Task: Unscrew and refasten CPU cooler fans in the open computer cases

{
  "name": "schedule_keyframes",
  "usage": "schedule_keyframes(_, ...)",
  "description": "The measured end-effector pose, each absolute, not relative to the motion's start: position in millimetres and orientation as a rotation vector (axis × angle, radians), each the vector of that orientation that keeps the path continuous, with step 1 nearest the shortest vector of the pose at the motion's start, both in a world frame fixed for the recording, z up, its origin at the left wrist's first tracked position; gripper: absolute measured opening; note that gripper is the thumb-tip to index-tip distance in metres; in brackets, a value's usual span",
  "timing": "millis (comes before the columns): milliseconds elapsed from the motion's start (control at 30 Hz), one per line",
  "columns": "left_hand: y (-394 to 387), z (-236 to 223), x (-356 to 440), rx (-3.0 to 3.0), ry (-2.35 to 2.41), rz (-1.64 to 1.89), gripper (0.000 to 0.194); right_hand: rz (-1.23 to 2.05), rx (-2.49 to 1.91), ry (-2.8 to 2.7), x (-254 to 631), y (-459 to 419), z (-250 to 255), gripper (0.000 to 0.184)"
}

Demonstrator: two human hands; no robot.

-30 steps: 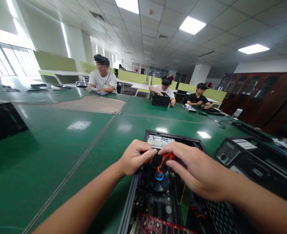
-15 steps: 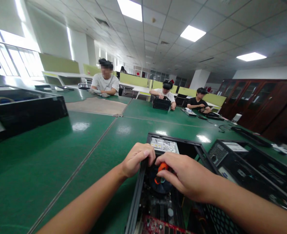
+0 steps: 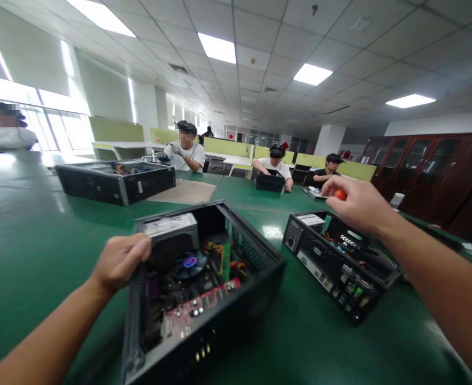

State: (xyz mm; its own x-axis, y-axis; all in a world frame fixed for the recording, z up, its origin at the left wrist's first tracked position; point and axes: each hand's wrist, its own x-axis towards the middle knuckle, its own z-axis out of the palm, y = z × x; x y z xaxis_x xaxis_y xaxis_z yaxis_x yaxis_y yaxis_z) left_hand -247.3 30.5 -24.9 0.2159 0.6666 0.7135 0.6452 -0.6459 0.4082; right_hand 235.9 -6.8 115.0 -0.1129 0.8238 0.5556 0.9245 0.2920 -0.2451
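Head view: an open computer case [image 3: 236,315] stands on the near part of the green table [image 3: 23,256], between the person's forearms, uncovered side up. Around it, with 12 o'clock straight ahead, table surface spreads wide at 9 o'clock and again at 4; at 2 o'clock only a narrow strip separates its corner from a second case [image 3: 318,254]. A third case [image 3: 95,184] lies well apart at 11 o'clock.

The near case's left wall runs roughly from 12 to 6 o'clock, its near wall slanting from 7 up to 3; foreshortening hides which is longer, so I cannot tell its long axis. Inside, the power supply [image 3: 171,224] fills the 11 o'clock corner, the fan [image 3: 190,263] sits just nearer, and the red board [image 3: 203,302] lies toward 6.

The left hand [image 3: 119,259] has its fingers curled tight over the rim at 10 o'clock. At 2, above the second case, the right hand [image 3: 351,206] holds an orange handle [image 3: 340,195], fingers bent narrowly around it.
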Motion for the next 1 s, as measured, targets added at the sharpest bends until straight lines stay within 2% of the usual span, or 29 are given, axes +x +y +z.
schedule_keyframes(67, 31.2, -15.7, -297.1, 2.325, 1.919, 1.339, 0.043, -0.439, -1.946, -2.038, 248.6, 10.3, 90.4, 0.026)
schedule_keyframes(167, 38.1, 1.7, -342.6, 1.945, 2.707, 0.925, 0.038, -0.402, -2.239, -2.084, 264.7, 28.1, 39.1, 0.048)
schedule_keyframes(233, 42.3, 11.1, -348.6, 1.806, 2.938, 0.854, 0.041, -0.326, -2.301, -2.117, 276.4, 35.0, 9.9, 0.046)
schedule_keyframes(300, 43.4, 16.2, -336.7, 1.855, 2.962, 1.049, 0.047, -0.258, -2.337, -2.142, 287.6, 39.5, -7.3, 0.037)
schedule_keyframes(400, 40.4, 18.0, -295.7, 2.108, 2.663, 1.470, 0.041, -0.172, -2.328, -2.166, 295.6, 45.2, -11.5, 0.028)
schedule_keyframes(500, 37.3, 18.3, -244.0, 2.441, 2.109, 1.669, 0.031, -0.080, -2.264, -2.215, 282.5, 50.2, -5.3, 0.026)
schedule_keyframes(633, 42.2, 13.7, -179.6, 2.594, 1.496, 1.527, 0.028, 0.065, -2.160, -2.224, 228.3, 47.2, -4.1, 0.026)
schedule_keyframes(800, 55.6, -3.3, -115.6, 2.403, 1.006, 1.417, 0.031, 0.333, -1.891, -2.286, 149.9, 18.8, 0.8, 0.030)
schedule_keyframes(1000, 57.0, -22.7, -81.9, 2.228, 0.547, 1.375, 0.039, 0.724, -1.438, -2.165, 156.6, -12.1, 46.8, 0.017)
